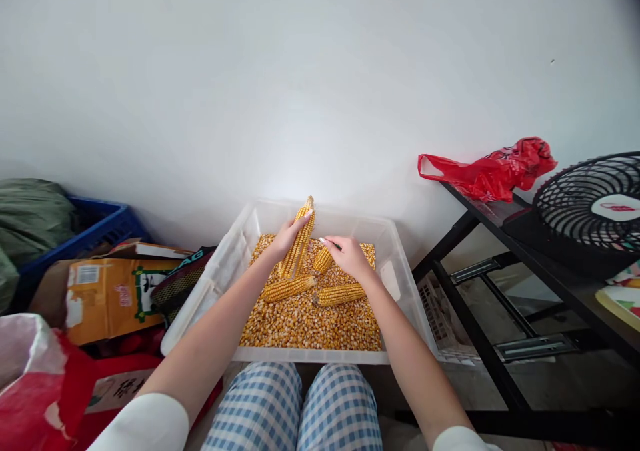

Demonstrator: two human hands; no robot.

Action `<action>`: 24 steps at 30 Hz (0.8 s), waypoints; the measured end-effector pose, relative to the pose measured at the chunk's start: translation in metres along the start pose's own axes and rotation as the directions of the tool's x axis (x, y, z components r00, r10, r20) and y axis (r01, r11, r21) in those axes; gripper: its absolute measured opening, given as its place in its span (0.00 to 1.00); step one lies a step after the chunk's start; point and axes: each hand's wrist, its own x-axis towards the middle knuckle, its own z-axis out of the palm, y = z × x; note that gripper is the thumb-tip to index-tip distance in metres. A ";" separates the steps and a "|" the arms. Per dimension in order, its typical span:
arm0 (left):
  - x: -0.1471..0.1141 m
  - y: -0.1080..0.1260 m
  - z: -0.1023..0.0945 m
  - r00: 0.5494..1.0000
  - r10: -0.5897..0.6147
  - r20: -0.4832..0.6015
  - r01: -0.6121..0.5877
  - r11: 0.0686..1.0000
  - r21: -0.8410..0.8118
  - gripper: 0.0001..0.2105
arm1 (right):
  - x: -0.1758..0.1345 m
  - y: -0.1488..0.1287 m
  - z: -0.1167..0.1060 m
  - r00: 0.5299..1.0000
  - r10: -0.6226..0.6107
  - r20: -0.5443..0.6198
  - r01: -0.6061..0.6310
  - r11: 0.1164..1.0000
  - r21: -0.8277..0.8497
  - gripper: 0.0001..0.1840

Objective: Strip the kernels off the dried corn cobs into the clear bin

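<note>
In my left hand (287,236) is a yellow ear of corn (301,241), held tilted with its tip up; a narrow lengthwise gap shows between its rows of kernels. My right hand (347,254) is closed just right of that ear, around a slim tool with a dark green end (338,246); most of it is hidden by the fingers. Below lie two more ears, one at the left (289,289) and one at the right (340,295). Another ear (323,259) is partly covered by my right hand. All rest on loose kernels (310,324) in a translucent plastic bin (320,355).
A white wall (320,91) rises behind the bin. At the right, a black-framed table (480,214) carries a red plastic bag (493,171) and a black fan (595,201). To the left are a cardboard box (113,297), a blue crate (107,227) and a red bag (80,384).
</note>
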 end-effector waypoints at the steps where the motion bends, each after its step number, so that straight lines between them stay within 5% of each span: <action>1: 0.000 -0.001 0.000 1.000 0.000 -0.004 0.000 1.000 0.001 0.22 | 0.000 0.000 0.000 1.000 -0.003 0.003 0.003 1.000 0.000 0.17; 24: -0.001 -0.006 -0.007 0.984 0.116 -0.134 -0.081 0.966 0.244 0.25 | -0.004 0.002 0.022 0.999 0.019 -0.035 -0.023 0.992 -0.127 0.18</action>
